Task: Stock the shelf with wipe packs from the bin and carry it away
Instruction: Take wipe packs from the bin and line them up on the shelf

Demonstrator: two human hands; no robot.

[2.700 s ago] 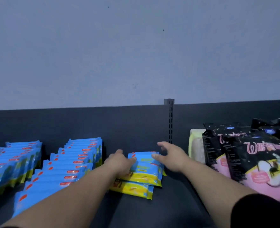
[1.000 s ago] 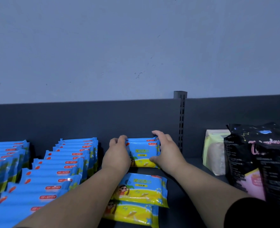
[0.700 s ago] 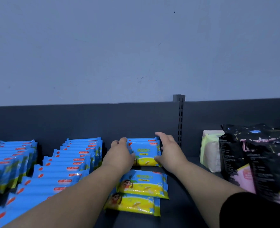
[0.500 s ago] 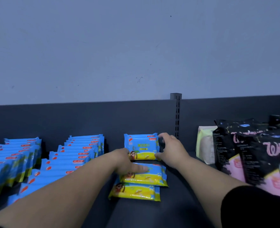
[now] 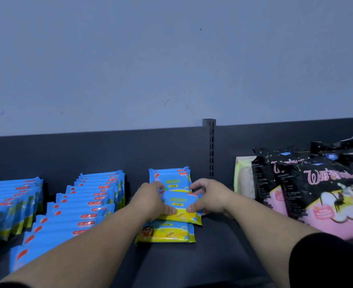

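In the head view, a person is reaching both forearms over a dark shelf (image 5: 192,258). The left hand (image 5: 150,201) and right hand (image 5: 209,197) are gripping 1 blue and yellow wipe pack (image 5: 180,205) by its 2 short ends, thumbs lying on its front face and fingers curling round behind. That pack is sitting tilted, its top edge raised toward the back. Directly behind it, a second upright pack (image 5: 170,179) is standing against the dark back panel (image 5: 88,152). In front, a flat pack (image 5: 165,233) is lying on the shelf, its far edge passing under the held one.

To the left, 2 rows of blue packs (image 5: 88,202) are standing on edge, running from back to front. To the right, past a slotted post (image 5: 211,150), a pale green pack (image 5: 243,175) is standing beside leaning black and pink packages (image 5: 327,190). A plain grey wall (image 5: 171,59) is filling the upper half.
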